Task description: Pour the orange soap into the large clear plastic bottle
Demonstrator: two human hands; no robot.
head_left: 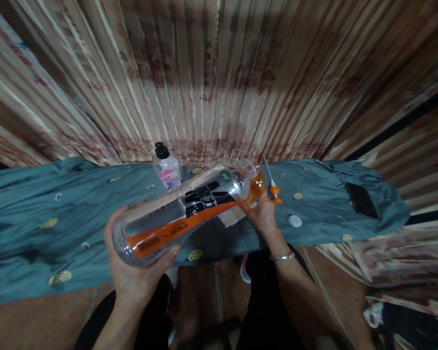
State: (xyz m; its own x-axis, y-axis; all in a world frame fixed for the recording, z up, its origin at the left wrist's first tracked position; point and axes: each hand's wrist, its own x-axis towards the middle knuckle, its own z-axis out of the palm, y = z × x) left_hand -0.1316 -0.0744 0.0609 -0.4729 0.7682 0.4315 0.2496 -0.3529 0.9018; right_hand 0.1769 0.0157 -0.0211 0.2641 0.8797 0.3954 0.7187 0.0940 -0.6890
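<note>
A large clear bottle (190,209) with a silver, black and orange label lies tilted across the middle, its base toward the lower left. My left hand (135,262) is wrapped round its base end. At its neck is a small orange bottle (256,185), which my right hand (261,214) grips from below. The two mouths are close together; whether they touch is hard to tell. Just right of the orange bottle, an orange and white pump top (274,190) with a thin tube lies on the cloth. A white round cap (295,221) rests nearer the front edge.
A clear bottle with a black cap (168,170) stands behind the large bottle. A black phone (362,200) lies at the right on the teal cloth (76,209). A pleated curtain (211,73) hangs behind. A pale wrapper (230,216) lies under the large bottle's neck.
</note>
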